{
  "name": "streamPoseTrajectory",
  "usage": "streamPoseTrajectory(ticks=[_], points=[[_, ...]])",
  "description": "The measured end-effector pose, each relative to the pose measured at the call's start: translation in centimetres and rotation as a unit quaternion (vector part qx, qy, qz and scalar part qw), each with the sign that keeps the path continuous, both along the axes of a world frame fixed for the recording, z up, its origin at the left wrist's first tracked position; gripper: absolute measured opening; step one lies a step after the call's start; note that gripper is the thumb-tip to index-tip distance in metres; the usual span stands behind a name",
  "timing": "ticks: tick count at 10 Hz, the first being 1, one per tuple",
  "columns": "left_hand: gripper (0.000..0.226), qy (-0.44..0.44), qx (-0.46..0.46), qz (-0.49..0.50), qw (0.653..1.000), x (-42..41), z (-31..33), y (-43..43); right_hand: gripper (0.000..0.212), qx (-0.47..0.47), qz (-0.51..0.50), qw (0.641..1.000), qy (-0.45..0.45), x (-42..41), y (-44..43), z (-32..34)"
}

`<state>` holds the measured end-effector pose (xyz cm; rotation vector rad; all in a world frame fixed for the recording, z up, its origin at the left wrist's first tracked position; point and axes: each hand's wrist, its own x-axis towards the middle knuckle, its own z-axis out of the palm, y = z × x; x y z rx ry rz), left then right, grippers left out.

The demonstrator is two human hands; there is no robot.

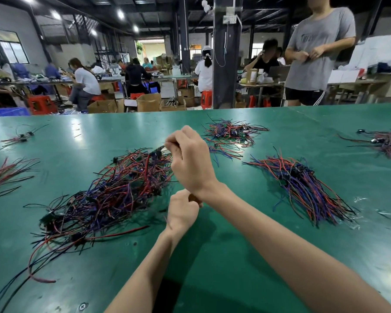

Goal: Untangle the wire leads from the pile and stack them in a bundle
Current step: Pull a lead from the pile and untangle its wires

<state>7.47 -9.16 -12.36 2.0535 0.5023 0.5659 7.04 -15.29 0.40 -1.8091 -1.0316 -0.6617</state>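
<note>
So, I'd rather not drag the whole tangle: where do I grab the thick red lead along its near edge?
I'd pinch the thick red lead at its free right end, from the right: it pokes clear there, while its left part vanishes into the tangle.

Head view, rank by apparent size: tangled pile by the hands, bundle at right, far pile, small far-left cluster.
1. tangled pile
2. bundle
3. far pile, though distance may shrink it
4. small cluster, also distant

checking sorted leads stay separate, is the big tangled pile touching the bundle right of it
Apart. The head view shows bare green table between the tangled pile and the bundle.
</note>
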Motion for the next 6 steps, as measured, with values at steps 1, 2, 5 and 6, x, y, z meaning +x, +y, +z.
streamPoseTrajectory(ticks=[1,2,5,6], points=[[0.051,-0.055,-0.03,0.0,0.998,-1.5,1.2,-0.9,0.009,0.003,-0.005,1.0,0.025,0.2,-0.1,-0.1],[0.046,-0.076,-0.075,-0.027,0.994,-1.7,2.3,-1.4,0.009,0.02,-0.014,0.999,0.042,0.3,-0.3,0.0],[0.045,-0.257,-0.295,-0.03,0.92,-1.8,3.9,-0.3,0.011,0.089,-0.086,0.987,0.102,2.2,-1.4,-0.9],[0.025,-0.29,-0.375,-0.021,0.88,-2.0,4.2,0.5,0.014,0.041,-0.112,0.982,0.144,3.6,-2.1,-1.6]])
